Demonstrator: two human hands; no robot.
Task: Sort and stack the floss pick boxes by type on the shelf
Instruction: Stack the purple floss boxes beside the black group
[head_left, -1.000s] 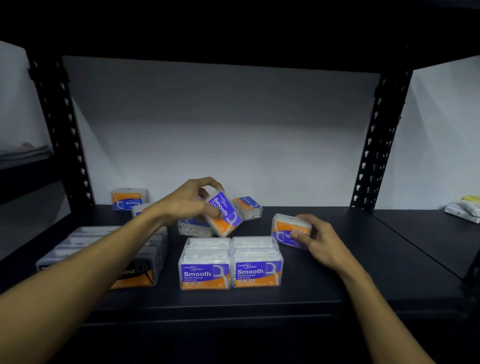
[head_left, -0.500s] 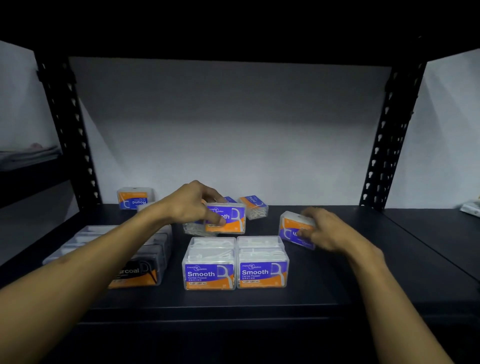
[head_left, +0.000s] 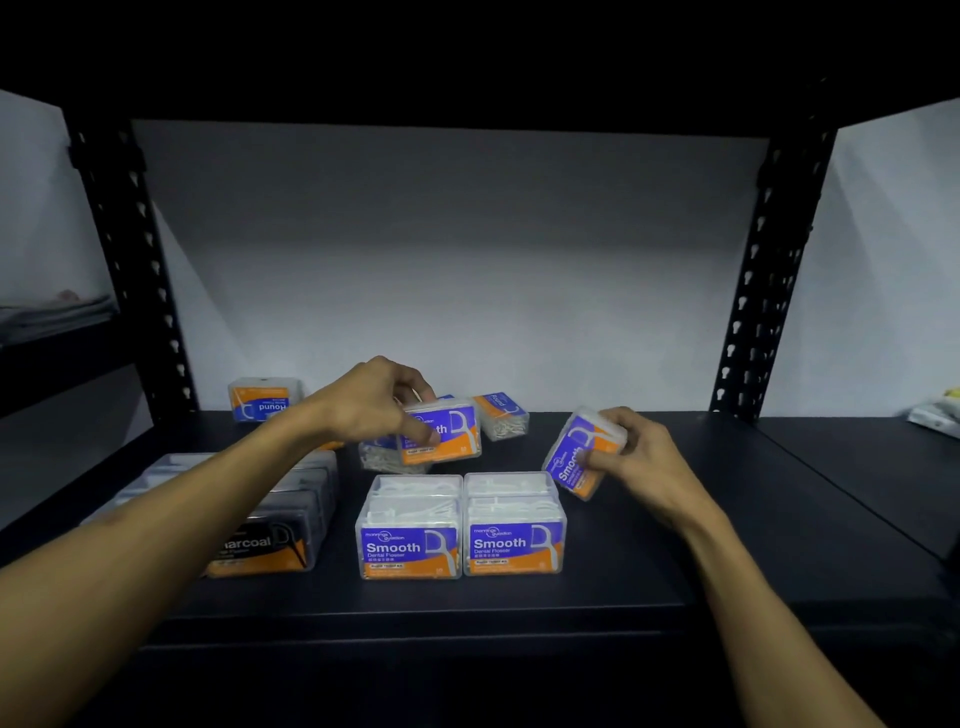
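Left hand (head_left: 371, 402) fingers pinch one Smooth box (head_left: 441, 433); right hand (head_left: 636, 457) fingers pinch a tilted box (head_left: 582, 453), w/ risk it slips onto the stacked pair (head_left: 460, 525) just below.

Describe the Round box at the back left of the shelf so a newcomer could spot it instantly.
Start at the black perforated upright on the left of the dark shelf. Right beside its foot, against the back wall, stands the Round floss pick box, alone and untouched. Unlike the other Round box lying further right, its label faces front and reads upside down.
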